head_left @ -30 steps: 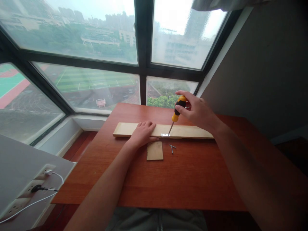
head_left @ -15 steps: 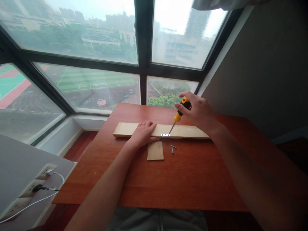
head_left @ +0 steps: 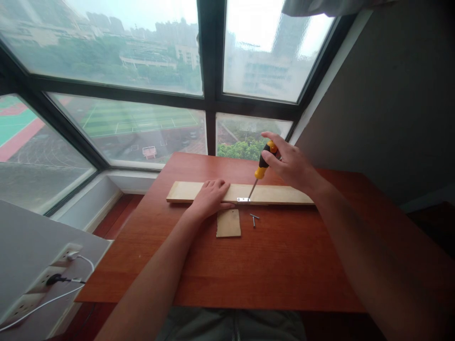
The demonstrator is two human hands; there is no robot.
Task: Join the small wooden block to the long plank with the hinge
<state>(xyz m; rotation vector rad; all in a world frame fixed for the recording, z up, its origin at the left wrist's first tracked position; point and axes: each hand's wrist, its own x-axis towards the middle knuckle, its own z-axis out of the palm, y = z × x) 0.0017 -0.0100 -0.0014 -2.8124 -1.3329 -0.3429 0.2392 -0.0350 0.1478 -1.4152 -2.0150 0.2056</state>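
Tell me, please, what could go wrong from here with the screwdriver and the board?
The tilted screwdriver could slip off the metal plate and scratch the board. The left hand rests close by on that board, so a slip might jab it. The loose screws might roll away if knocked.

Homelike room: wooden table (head_left: 270, 270), 3 wall sockets (head_left: 40, 282), windows (head_left: 124, 52) overlooking a pitch (head_left: 142, 116).

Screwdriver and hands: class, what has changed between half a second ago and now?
The right hand has lifted a finger, and the screwdriver it holds has swung slightly left, standing a little steeper. Nothing was newly gripped or let go. Unchanged: the left hand on the board, the metal plate, the loose fasteners and the small wooden piece.
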